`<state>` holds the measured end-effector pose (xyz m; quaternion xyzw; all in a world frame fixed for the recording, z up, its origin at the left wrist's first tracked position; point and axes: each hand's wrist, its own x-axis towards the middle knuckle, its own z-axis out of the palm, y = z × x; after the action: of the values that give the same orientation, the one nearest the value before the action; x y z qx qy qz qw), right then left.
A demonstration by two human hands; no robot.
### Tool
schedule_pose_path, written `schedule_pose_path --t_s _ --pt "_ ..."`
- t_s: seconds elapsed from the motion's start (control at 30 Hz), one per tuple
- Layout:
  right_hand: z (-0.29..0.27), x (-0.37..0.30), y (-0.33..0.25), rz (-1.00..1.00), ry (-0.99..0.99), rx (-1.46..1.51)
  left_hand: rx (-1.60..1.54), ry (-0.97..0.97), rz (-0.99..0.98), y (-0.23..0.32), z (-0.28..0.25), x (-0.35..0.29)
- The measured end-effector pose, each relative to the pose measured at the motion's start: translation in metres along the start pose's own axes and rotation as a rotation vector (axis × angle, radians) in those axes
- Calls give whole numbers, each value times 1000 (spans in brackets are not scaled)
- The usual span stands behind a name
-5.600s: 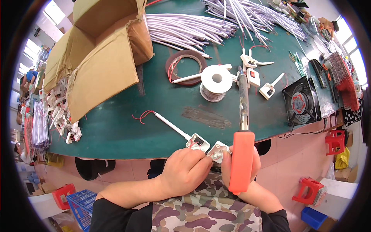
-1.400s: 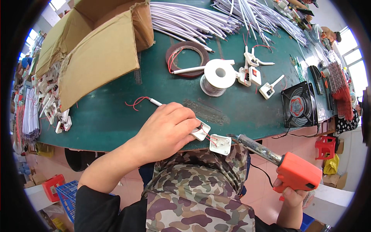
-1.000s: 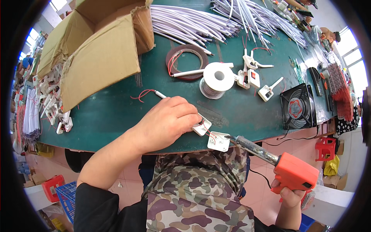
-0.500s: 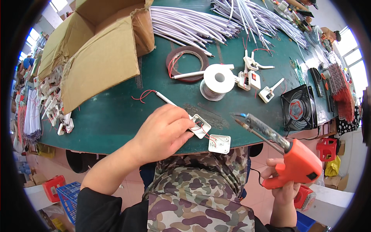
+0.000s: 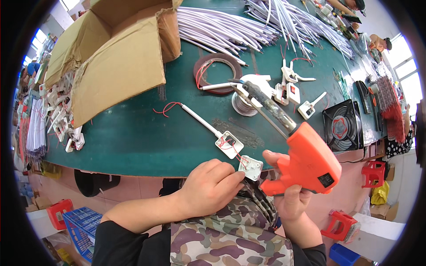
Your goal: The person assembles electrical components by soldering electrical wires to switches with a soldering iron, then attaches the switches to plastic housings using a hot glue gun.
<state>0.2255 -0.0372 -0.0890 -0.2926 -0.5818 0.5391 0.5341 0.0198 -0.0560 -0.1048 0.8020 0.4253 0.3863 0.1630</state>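
My right hand (image 5: 293,201) grips an orange soldering gun (image 5: 313,157), its long metal barrel pointing up and left over the table. My left hand (image 5: 213,186) is at the table's front edge, fingers closed at the near left edge of a small white plastic cover (image 5: 251,167); the fingertips are partly hidden. Thin red wires join that cover to an open white switch box (image 5: 229,145) lying just beyond it. From the box a white tube (image 5: 199,119) runs up and left, with red wire coming out of its far end.
A solder wire spool (image 5: 243,106) stands behind the gun's barrel, beside a brown tape roll (image 5: 197,73). More white switch pieces (image 5: 306,108) and a black fan (image 5: 342,125) lie to the right. A large cardboard box (image 5: 120,75) and bundled white tubes (image 5: 222,29) fill the back.
My left hand has let go of the switch box and moved down and right to the cover, which has turned slightly. My right hand has brought the soldering gun up and left.
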Motion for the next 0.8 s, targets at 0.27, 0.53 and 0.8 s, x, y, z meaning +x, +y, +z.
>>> schedule_pose_path --t_s 0.27,0.53,0.8 --pt "10 -1 4 46 -72 -199 44 -42 -28 -4 2 7" --pt "-19 -11 -25 70 -42 -180 26 -94 -31 -20 -2 16" --pt "-53 -32 -86 102 112 -327 37 -204 113 -36 -14 29"
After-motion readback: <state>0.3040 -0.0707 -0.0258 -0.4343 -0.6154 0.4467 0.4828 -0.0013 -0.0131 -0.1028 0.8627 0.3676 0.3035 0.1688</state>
